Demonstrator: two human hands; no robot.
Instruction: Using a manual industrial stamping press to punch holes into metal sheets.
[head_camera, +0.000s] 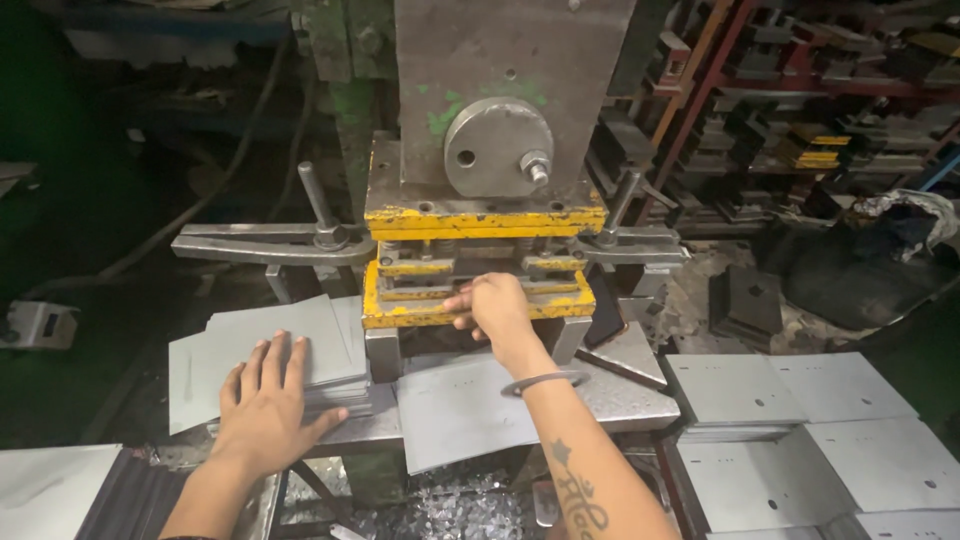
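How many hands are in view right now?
2. The left hand lies flat on the stack of grey sheets; the right hand reaches into the yellow die of the press. No other hands show.

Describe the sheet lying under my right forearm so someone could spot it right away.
Start at the grey press with its yellow die set. On the bed in front of it, below the right hand, lies one grey metal sheet. Unlike the stack of sheets beneath the left hand, it lies single and overhangs the bed's front edge.
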